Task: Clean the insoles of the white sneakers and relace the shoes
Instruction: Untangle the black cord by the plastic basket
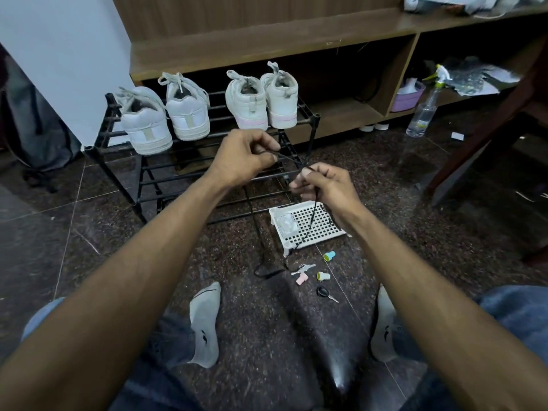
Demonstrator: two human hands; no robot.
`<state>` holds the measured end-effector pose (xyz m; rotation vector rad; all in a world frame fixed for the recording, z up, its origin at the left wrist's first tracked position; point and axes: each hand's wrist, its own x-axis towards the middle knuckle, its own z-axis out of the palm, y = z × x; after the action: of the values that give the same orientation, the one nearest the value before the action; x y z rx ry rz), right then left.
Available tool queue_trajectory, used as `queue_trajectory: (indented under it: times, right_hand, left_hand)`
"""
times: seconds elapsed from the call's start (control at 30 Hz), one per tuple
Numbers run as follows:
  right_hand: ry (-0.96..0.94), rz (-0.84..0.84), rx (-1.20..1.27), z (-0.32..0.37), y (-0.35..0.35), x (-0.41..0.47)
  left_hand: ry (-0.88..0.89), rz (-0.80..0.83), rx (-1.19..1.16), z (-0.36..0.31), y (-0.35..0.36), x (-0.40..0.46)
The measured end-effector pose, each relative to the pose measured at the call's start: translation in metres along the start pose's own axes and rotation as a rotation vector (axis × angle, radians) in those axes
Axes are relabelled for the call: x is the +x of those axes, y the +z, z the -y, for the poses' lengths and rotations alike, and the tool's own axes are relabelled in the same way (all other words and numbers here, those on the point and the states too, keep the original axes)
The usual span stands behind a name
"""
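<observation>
Two forearms reach out over jeans-clad knees and grey socks (204, 324) toward a dark shoelace (252, 215) held up over the floor. Left hand (243, 157) pinches one part of the lace between curled fingers; right hand (323, 188) pinches it a little lower and nearer, thumb pressed on the cord. From both grips the lace hangs down in loops that trail across a white perforated tray (308, 225) and onto the dark stone floor (89, 232). Beyond the hands, two pairs of white sneakers (164, 117) sit heels-out on a black wire rack (207, 173), well apart from the lace. A spray bottle (422, 114) stands at the right. My judgement: the lace is being untangled or straightened, so relacing is the step in hand; next, a free end must be found and a shoe brought within reach.
</observation>
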<state>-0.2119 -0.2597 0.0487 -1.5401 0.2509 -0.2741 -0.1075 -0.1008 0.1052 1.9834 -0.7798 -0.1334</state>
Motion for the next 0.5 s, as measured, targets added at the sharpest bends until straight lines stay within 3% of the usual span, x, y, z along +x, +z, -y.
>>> queue_trajectory:
  times: [0.2, 0.37, 0.5]
  right_hand:
    - [-0.071, -0.031, 0.043, 0.025, 0.000, -0.001]
    - [-0.126, -0.010, 0.003, 0.037, 0.008, -0.002]
    - [-0.149, 0.007, 0.030, 0.044, 0.014, -0.003]
  left_hand:
    - [0.038, -0.142, -0.247, -0.033, -0.010, 0.004]
    - [0.215, -0.170, -0.219, -0.071, -0.009, 0.011]
    - [0.239, -0.195, -0.291, -0.093, -0.009, 0.016]
